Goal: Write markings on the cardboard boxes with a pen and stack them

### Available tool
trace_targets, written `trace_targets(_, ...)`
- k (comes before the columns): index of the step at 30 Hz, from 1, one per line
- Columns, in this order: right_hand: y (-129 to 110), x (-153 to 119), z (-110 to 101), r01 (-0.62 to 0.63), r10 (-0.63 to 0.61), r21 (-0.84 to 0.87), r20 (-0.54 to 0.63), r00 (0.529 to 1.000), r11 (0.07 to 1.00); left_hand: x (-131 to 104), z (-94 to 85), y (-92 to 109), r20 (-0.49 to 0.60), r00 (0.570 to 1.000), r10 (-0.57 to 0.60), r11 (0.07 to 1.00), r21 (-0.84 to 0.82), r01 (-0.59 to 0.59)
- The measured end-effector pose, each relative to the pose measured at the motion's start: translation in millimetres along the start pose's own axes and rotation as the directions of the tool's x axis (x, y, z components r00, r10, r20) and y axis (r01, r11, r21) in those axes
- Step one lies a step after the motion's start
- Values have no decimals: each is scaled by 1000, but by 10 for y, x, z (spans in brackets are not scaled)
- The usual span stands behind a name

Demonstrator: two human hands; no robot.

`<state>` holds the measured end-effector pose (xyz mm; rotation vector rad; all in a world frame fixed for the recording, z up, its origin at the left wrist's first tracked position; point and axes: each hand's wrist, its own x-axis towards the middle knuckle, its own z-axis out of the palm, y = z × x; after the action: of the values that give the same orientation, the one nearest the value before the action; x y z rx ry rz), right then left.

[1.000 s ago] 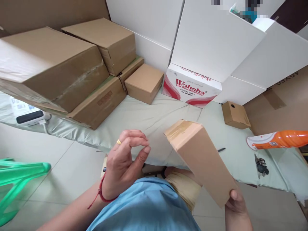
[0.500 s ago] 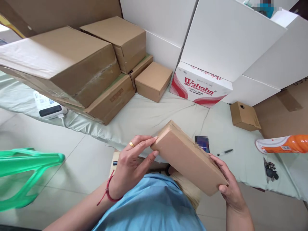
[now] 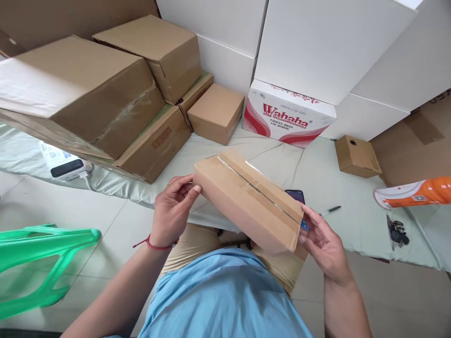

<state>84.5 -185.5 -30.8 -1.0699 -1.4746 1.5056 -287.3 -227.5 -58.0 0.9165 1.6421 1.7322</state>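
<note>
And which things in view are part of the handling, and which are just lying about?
In use: flat cardboard box, left hand and right hand holding it.
Lying about: Wahaha water carton, phone, pen, orange-and-white bottle, apparent keys, green plastic stool, stacked cardboard boxes.

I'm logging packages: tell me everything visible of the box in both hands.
The box is brown, oblong and shallow, apparently cardboard. A dark seam runs lengthwise along its upper face; whether it's sealed is unclear. It is held tilted near the front edge of the cloth, left hand gripping one end, right hand the other.
</note>
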Motion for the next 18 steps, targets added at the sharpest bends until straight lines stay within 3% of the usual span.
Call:
trace_targets(3,36,82,-16,-29,23,-47,-121,992,998,28,28,4,-26,993,-112,993,44,113)
trace_targets(6,-4,101,-32,-30,25,-32,-135,991,999,24,87,-45,-57,971,-233,971,33,235)
trace_targets(12,-222,18,88,12,0,117,-103,995,993,40,170,-219,26,859,-511,835,-221,504)
trace_targets(18,-409,48,319,96,-84,135,-92,992,986,96,168,-298,81,825,-559,805,-188,563)
